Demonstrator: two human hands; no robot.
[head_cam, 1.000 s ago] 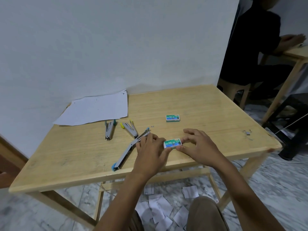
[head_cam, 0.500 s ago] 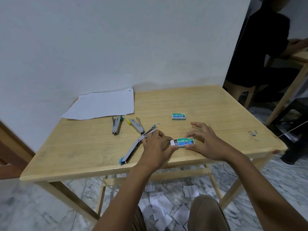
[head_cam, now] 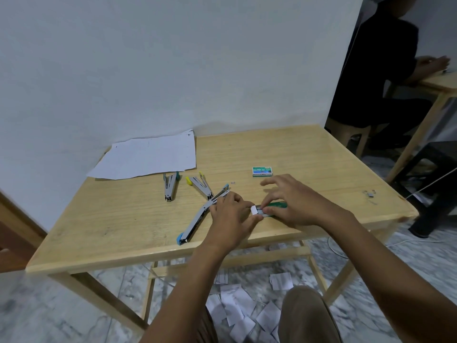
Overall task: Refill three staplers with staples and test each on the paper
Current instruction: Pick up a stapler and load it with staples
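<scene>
Near the front edge of the wooden table lies a green staple box with its white inner tray slid out to the left. My left hand pinches that tray end. My right hand grips the box sleeve from above. Three staplers lie to the left: a blue-tipped one opened flat beside my left hand, a yellow-tipped one and a teal-tipped one. White paper lies at the back left.
A second closed green staple box sits behind my right hand. Loose staples lie near the table's right edge, one small piece by the staplers. Paper scraps litter the floor. A seated person is at back right.
The box's white inner tray has slid out farther to the left between my hands. My right hand now covers more of the green sleeve.
</scene>
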